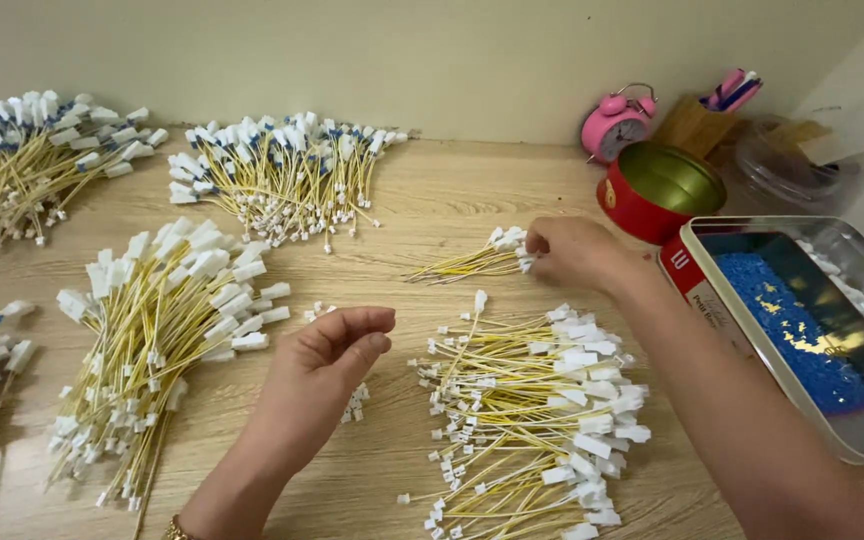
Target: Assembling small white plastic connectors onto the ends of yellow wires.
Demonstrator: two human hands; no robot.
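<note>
My right hand [574, 252] rests on the wooden table [432, 200] and pinches the white connector ends of a small bundle of yellow wires [467, 264], which fans out to its left. My left hand [327, 362] hovers over the table with fingers curled loosely and thumb apart, holding nothing that I can see. A few tiny white connectors [356, 402] lie just under it. Between my arms spreads a large heap of yellow wires with white plugs [532, 415]. A similar heap [157, 340] lies to the left of my left hand.
Two piles of wires with blue-and-white plugs sit at the back [282, 170] and far left [37, 160]. At the right are a metal tin with blue granules [802, 330], a red round tin [657, 190], a pink alarm clock [616, 124] and a wooden pen holder [697, 125].
</note>
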